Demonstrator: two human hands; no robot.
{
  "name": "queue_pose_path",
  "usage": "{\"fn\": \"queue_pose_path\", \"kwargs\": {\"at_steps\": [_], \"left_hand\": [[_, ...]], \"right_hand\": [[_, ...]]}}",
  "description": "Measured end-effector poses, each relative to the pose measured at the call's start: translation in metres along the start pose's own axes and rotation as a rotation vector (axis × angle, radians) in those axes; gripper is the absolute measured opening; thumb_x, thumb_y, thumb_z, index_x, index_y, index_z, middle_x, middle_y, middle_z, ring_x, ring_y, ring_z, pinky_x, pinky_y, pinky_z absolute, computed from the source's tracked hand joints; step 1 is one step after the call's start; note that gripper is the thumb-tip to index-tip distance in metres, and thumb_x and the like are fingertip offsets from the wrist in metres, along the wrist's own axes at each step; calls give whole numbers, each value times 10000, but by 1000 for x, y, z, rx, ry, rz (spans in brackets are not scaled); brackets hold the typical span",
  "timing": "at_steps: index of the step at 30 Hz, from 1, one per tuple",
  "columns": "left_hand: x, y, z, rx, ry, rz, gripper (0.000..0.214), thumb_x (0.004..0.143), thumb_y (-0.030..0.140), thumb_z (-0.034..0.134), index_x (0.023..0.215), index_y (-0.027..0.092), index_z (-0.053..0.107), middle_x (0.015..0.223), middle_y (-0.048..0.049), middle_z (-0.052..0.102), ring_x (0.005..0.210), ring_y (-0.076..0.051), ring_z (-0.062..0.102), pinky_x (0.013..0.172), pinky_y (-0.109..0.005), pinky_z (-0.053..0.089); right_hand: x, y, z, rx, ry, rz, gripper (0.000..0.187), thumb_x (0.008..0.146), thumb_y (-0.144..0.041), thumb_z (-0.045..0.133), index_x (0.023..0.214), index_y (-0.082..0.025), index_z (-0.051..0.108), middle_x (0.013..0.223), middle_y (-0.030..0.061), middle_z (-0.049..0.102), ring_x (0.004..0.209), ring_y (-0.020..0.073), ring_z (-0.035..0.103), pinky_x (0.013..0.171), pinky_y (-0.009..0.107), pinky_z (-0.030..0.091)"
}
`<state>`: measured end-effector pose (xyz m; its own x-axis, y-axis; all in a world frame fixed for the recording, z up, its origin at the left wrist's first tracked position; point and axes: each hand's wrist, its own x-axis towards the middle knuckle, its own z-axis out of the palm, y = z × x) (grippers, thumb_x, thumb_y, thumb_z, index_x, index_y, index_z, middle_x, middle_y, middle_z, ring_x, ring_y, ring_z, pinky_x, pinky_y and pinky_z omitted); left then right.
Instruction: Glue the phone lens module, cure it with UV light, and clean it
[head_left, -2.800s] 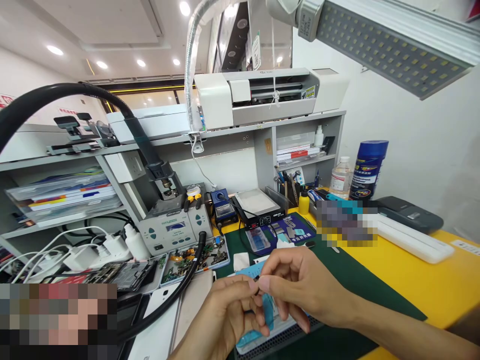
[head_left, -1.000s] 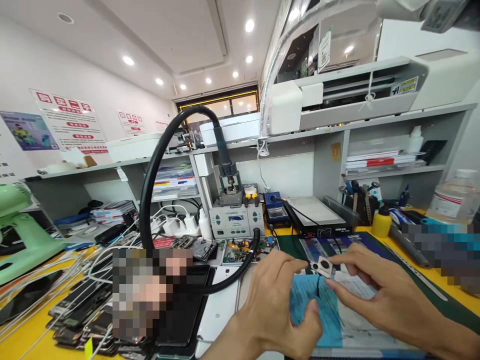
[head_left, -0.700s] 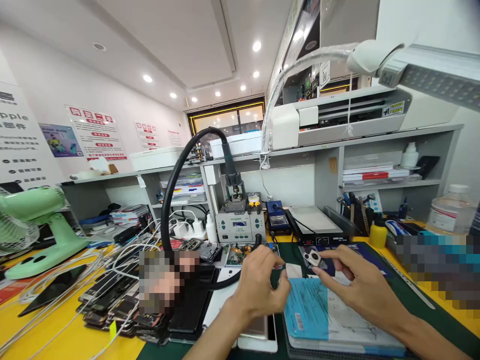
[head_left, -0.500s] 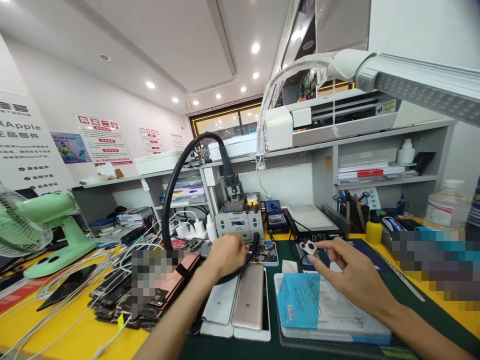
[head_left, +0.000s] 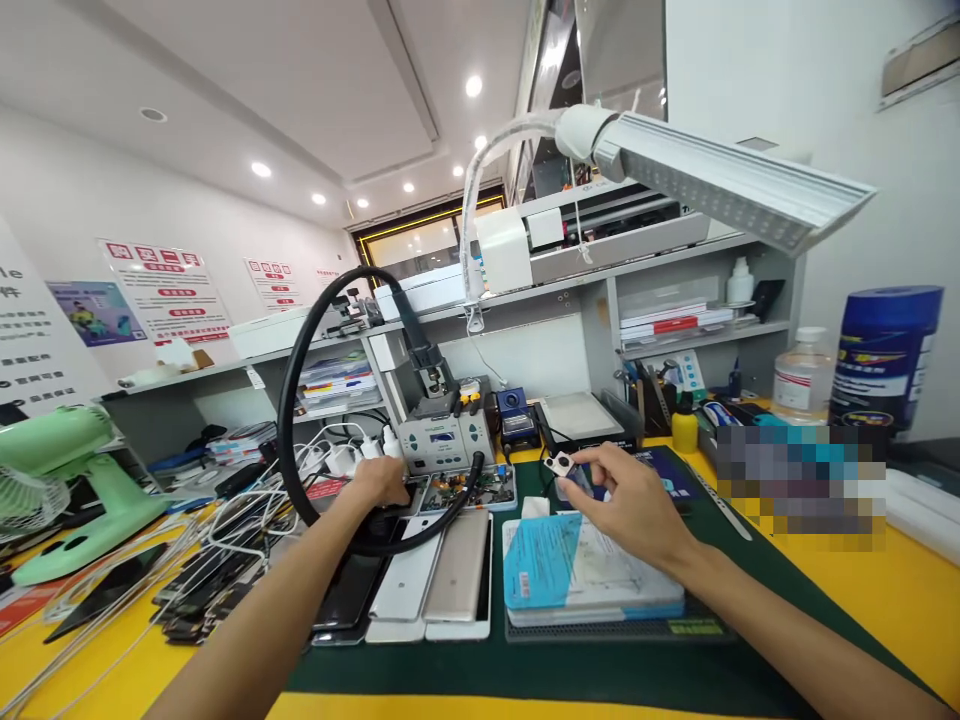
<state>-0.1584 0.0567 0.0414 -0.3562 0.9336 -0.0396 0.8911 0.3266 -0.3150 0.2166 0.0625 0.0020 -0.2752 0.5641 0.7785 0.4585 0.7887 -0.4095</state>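
My right hand (head_left: pixel 628 497) pinches a small silver camera module (head_left: pixel 559 464) with two dark lenses, held above the green mat (head_left: pixel 570 660). Just below that hand lies a phone under a blue-and-white sheet (head_left: pixel 577 572). My left hand (head_left: pixel 379 482) reaches far left to the clutter beside the tray of small circuit boards (head_left: pixel 471 491). Its fingers are curled down onto something I cannot make out. The thick black hose (head_left: pixel 289 420) loops over my left wrist.
A grey rework station (head_left: pixel 442 442) and a black hot plate (head_left: pixel 581 420) stand behind the mat. Three phones (head_left: pixel 420 580) lie face down to the left of the sheet. Cables and phone screens pile up at the left beside a green fan (head_left: pixel 60 470). Bottles stand at the right.
My left hand let go of the module and reached out left to the clutter by the parts tray. My right hand kept the module and carried it forward. My view swung left, then partly back.
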Motion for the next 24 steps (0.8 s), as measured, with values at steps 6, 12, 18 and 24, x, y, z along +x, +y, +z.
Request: {"fn": "queue_pose_path", "kwargs": {"at_steps": [6, 12, 18, 24], "left_hand": [[11, -27, -22, 14, -85, -100, 363, 941, 358, 623, 1249, 171, 589, 1259, -97, 623, 1069, -238, 644, 892, -456, 559], [16, -37, -30, -19, -119, -140, 362, 941, 361, 623, 1247, 171, 590, 1255, -94, 625, 1064, -236, 646, 887, -451, 561], [18, -39, -31, -48, -150, -125, 359, 941, 362, 622, 1243, 171, 592, 1245, -92, 629, 1052, -233, 650, 878, -444, 564], [13, -20, -15, -64, -153, -88, 357, 940, 354, 625, 1246, 173, 590, 1249, -93, 627, 1055, -232, 649, 878, -443, 565]], "right_hand": [[2, -4, -6, 18, -6, 17, 225, 883, -353, 645, 990, -156, 657, 715, 4, 520, 614, 159, 501, 560, 284, 387], [2, -3, -6, 22, 1, 16, 232, 878, -364, 649, 977, -155, 654, 714, 4, 518, 610, 157, 493, 552, 281, 373], [2, -4, -6, 18, -3, 7, 247, 883, -380, 649, 982, -153, 654, 711, 3, 518, 594, 154, 484, 528, 276, 366], [2, -2, -5, 10, -2, -11, 231, 892, -380, 648, 979, -166, 650, 720, 3, 524, 579, 144, 477, 529, 277, 372]]}}
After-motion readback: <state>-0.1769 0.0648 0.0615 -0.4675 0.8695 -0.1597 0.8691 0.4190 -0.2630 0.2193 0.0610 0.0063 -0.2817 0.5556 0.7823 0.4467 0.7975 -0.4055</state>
